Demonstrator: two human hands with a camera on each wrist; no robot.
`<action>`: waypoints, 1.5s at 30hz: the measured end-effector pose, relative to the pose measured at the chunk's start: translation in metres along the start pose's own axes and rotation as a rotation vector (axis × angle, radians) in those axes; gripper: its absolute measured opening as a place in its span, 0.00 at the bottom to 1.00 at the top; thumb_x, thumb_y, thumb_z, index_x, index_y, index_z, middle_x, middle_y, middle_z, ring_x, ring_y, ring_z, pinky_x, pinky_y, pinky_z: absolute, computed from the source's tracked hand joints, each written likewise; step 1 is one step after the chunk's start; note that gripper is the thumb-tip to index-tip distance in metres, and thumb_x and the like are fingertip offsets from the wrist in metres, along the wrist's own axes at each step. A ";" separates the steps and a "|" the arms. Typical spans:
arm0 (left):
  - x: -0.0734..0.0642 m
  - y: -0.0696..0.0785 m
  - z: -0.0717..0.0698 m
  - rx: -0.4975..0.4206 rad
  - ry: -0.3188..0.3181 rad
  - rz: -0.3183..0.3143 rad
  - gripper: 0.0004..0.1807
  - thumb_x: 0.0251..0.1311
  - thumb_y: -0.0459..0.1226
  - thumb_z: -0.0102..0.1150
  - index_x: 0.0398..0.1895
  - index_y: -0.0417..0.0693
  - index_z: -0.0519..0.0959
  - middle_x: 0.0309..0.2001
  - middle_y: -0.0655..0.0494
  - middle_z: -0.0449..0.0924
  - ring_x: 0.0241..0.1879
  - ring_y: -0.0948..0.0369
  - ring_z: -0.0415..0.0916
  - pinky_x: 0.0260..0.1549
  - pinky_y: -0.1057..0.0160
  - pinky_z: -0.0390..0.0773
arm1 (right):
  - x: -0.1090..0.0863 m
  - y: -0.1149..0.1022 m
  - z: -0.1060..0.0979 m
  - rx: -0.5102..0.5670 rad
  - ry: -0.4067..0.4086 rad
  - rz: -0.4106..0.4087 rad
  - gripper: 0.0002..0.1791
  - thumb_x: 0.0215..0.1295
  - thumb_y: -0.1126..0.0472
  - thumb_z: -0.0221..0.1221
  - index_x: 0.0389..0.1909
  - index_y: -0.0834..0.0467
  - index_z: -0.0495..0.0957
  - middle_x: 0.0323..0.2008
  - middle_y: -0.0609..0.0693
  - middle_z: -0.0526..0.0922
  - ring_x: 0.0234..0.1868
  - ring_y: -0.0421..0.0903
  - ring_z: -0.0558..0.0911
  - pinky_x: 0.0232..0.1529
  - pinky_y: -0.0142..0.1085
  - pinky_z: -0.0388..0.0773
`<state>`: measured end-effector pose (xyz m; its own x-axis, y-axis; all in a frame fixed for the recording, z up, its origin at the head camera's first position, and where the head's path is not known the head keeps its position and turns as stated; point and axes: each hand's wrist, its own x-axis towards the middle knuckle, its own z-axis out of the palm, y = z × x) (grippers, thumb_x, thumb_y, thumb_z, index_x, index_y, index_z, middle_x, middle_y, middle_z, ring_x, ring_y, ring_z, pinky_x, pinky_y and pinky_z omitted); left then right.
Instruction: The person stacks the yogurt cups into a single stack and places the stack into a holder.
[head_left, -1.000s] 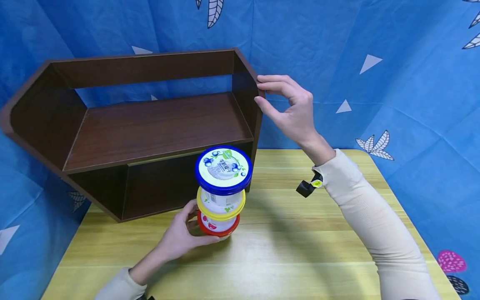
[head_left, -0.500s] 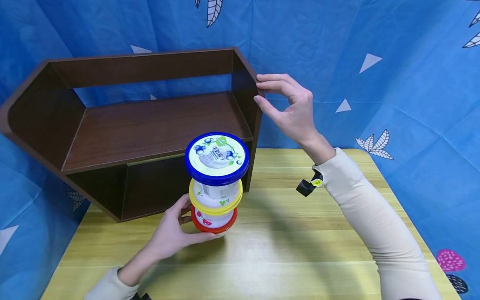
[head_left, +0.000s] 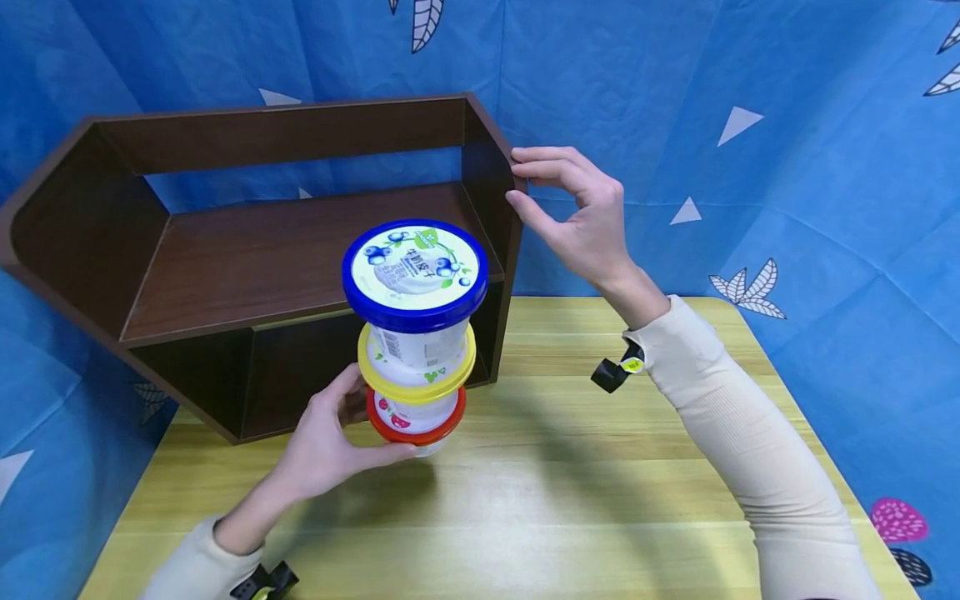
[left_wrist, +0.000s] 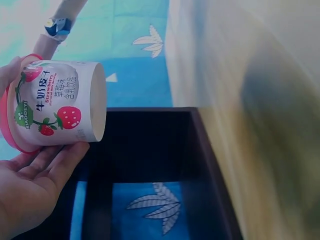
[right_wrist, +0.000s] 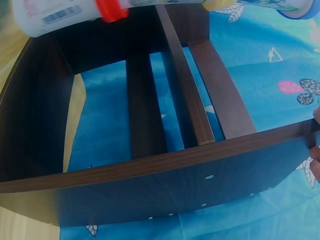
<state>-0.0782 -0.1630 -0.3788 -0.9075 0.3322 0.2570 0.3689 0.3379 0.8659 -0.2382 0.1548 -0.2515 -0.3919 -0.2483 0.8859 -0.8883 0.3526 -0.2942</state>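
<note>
My left hand (head_left: 315, 442) grips the lowest of three stacked tubs, a red-lidded strawberry milk tub (left_wrist: 55, 102). On it stand a yellow-lidded tub (head_left: 416, 367) and, at the top, a blue-lidded tub (head_left: 416, 271) with blueberries on its lid. The stack is held above the table, in front of a dark brown wooden shelf unit (head_left: 300, 250). At the unit's upper right, my right hand (head_left: 581, 217) holds the edge of the side panel (right_wrist: 165, 167) between thumb and fingers. Only its fingertips show in the right wrist view.
The shelf unit has an upper shelf board (head_left: 247, 258) and lower compartments (head_left: 300, 375). It stands at the back left of a light wooden table (head_left: 570, 467). A blue patterned cloth (head_left: 637, 83) hangs behind and beside the table.
My left hand has raised the stack and moved it left, so the blue lid now overlaps the upper shelf in the head view. The right hand keeps its place on the side panel.
</note>
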 end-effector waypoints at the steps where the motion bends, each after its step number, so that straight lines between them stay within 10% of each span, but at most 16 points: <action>1: 0.001 0.001 -0.002 0.005 0.004 0.005 0.44 0.46 0.34 0.85 0.67 0.49 0.72 0.55 0.55 0.85 0.51 0.68 0.84 0.50 0.66 0.89 | 0.000 0.000 0.000 0.000 0.001 0.000 0.14 0.65 0.67 0.71 0.50 0.68 0.87 0.55 0.64 0.88 0.55 0.57 0.87 0.60 0.29 0.85; 45: 0.036 0.044 -0.062 0.118 0.156 0.123 0.41 0.47 0.28 0.81 0.68 0.44 0.74 0.54 0.75 0.82 0.50 0.74 0.83 0.45 0.78 0.85 | 0.001 0.003 0.001 0.009 0.006 0.000 0.14 0.64 0.67 0.72 0.49 0.67 0.87 0.54 0.63 0.89 0.54 0.56 0.88 0.60 0.30 0.85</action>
<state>-0.1074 -0.1908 -0.3052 -0.8712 0.2397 0.4285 0.4909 0.4070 0.7703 -0.2419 0.1550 -0.2522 -0.3906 -0.2426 0.8880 -0.8904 0.3443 -0.2976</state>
